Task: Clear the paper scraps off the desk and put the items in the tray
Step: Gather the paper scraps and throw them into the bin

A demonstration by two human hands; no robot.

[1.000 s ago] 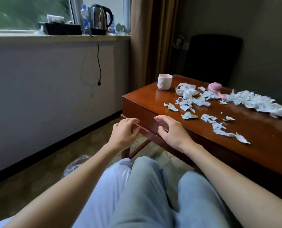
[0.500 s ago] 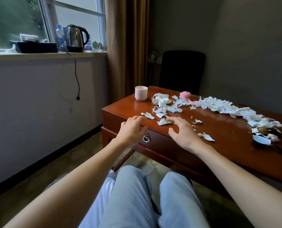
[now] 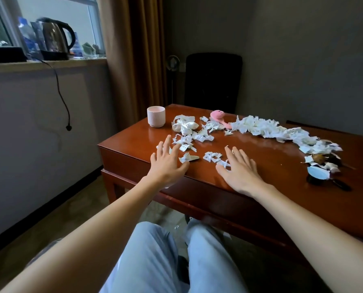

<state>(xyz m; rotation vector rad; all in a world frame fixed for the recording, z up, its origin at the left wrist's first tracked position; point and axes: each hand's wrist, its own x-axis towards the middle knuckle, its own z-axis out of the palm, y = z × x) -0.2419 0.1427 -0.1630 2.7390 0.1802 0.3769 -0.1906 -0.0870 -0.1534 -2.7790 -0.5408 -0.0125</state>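
Observation:
White paper scraps (image 3: 263,127) lie strewn across the red-brown wooden desk (image 3: 261,161), in a band from the far middle to the right. My left hand (image 3: 167,163) lies flat near the desk's front left, fingers spread over a few scraps (image 3: 188,157). My right hand (image 3: 238,169) also lies flat with straight fingers, touching small scraps (image 3: 213,156). A pink brush (image 3: 218,116) is half buried in paper at the back. A pale ribbed cup (image 3: 156,116) stands at the far left corner. Small dark items (image 3: 320,172) sit among scraps at the right. No tray is in view.
A dark chair (image 3: 213,81) stands behind the desk against the wall. On the windowsill at the left stand a kettle (image 3: 55,37) and a black box (image 3: 5,55), with a cord (image 3: 62,98) hanging down. My legs are under the desk's front edge.
Both hands have risen from the desk's front edge and drawer onto the top and spread flat over the scraps. The view has turned toward the desk.

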